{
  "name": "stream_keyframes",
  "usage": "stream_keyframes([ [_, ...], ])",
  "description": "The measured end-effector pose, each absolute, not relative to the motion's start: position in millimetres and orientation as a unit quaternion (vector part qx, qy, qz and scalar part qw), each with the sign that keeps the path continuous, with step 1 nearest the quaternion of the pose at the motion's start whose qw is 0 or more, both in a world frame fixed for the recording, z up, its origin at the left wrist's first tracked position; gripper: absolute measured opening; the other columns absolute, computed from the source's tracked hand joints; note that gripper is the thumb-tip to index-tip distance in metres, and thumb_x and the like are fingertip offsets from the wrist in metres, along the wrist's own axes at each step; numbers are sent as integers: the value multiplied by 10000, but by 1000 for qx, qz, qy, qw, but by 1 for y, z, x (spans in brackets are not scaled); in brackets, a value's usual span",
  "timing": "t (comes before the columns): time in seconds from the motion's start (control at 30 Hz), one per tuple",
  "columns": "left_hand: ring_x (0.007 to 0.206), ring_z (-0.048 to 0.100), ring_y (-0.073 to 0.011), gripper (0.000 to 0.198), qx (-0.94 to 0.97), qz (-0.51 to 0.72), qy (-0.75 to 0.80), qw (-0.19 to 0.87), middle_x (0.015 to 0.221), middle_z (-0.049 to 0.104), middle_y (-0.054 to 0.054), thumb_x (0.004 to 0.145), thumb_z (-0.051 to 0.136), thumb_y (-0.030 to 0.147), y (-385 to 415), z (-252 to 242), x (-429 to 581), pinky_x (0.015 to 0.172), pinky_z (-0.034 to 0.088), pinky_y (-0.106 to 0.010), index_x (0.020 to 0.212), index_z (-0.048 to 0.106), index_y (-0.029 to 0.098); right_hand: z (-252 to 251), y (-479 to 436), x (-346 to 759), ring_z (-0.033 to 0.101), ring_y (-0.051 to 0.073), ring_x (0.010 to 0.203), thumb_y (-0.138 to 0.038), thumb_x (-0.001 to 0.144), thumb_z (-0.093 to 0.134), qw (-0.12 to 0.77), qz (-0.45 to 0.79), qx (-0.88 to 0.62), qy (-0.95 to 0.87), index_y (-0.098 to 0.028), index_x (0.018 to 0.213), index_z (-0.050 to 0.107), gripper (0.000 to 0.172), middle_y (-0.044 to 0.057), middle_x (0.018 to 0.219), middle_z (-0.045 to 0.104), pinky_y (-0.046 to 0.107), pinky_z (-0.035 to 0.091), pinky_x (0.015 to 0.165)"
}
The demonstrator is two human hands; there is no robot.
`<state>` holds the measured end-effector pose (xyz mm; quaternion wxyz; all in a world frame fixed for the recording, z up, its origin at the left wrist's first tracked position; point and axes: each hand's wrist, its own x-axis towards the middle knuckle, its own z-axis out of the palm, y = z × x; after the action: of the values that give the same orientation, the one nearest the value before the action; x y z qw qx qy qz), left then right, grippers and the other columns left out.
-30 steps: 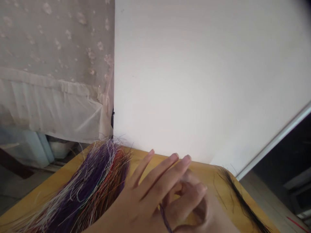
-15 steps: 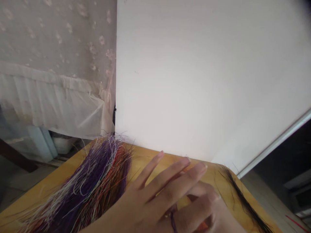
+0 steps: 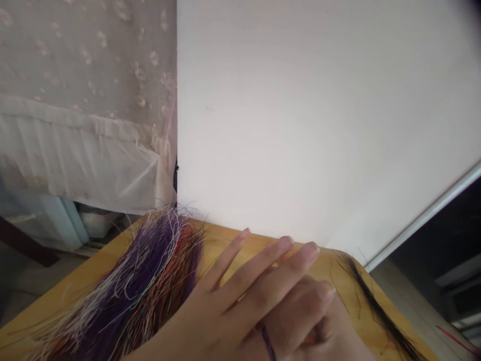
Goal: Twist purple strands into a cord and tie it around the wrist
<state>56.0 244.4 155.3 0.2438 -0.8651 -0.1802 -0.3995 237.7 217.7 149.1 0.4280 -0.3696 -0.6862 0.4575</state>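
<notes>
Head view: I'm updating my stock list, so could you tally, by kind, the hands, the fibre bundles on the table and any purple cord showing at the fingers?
Hands: 2 (left hand, right hand)
Multicoloured fibre bundle: 1
Black fibre bundle: 1
Purple cord: 1
Total: 5

Counter [image 3: 221,242]: one. Strand bundles lying on it: two. One multicoloured bundle [image 3: 150,281], along the left edge up to the far left corner; one black bundle [image 3: 376,307], along the right edge from the far right corner. Strands within each too fine to count. Hands: two, left [image 3: 229,316] and right [image 3: 340,326], near edge. Purple strand [image 3: 268,343] at left-hand fingers: one visible. Red strip [image 3: 456,340] beyond right edge: one.
</notes>
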Motion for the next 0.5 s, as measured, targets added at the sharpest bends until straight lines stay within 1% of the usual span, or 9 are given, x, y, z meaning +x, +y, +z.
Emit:
stream_keyframes([
  [0.07, 1434, 267, -222, 408, -862, -406, -178, 246, 1526, 357, -53, 988, 460, 311, 245, 156, 56, 1194, 197, -480, 1388, 454, 228, 147, 216, 238, 675, 131, 725, -265, 704, 808, 437, 490, -374, -655, -326, 926, 707, 251, -25, 867, 687, 198, 575, 636],
  [0.13, 1430, 275, -226, 402, -863, -403, -178, 248, 1529, 348, -58, 1006, 401, 240, 245, 158, 55, 1189, 208, -484, 1405, 435, 216, 144, 216, 241, 683, 149, 782, -228, 731, 786, 439, 497, -377, -647, -354, 1024, 702, 331, -5, 930, 697, 224, 585, 654],
  [0.17, 1430, 276, -229, 406, -866, -396, -178, 250, 1529, 348, -62, 1009, 377, 212, 246, 158, 54, 1187, 208, -488, 1412, 426, 208, 142, 216, 243, 680, 157, 784, -218, 719, 792, 441, 491, -373, -652, -358, 1024, 706, 346, -2, 925, 698, 232, 587, 653],
  [0.23, 1435, 262, -234, 414, -873, -376, -176, 256, 1528, 349, -64, 1008, 360, 190, 245, 160, 52, 1189, 192, -491, 1419, 419, 198, 138, 220, 248, 666, 152, 731, -198, 693, 800, 442, 481, -359, -667, -350, 922, 725, 285, -19, 836, 685, 234, 584, 642],
  [0.33, 1439, 247, -235, 397, -877, -370, -176, 253, 1524, 359, -60, 1007, 357, 193, 246, 159, 53, 1193, 184, -488, 1390, 459, 187, 135, 226, 253, 631, 142, 623, -193, 683, 792, 429, 465, -350, -691, -320, 757, 715, 166, -33, 691, 636, 231, 572, 596],
  [0.5, 1396, 349, -215, 353, -851, -444, -159, 232, 1490, 420, -41, 991, 375, 134, 253, 151, 60, 1170, 271, -484, 1274, 571, 213, 137, 227, 254, 592, 143, 539, -207, 733, 737, 400, 451, -367, -708, -285, 747, 720, 81, -19, 639, 623, 224, 539, 489],
])
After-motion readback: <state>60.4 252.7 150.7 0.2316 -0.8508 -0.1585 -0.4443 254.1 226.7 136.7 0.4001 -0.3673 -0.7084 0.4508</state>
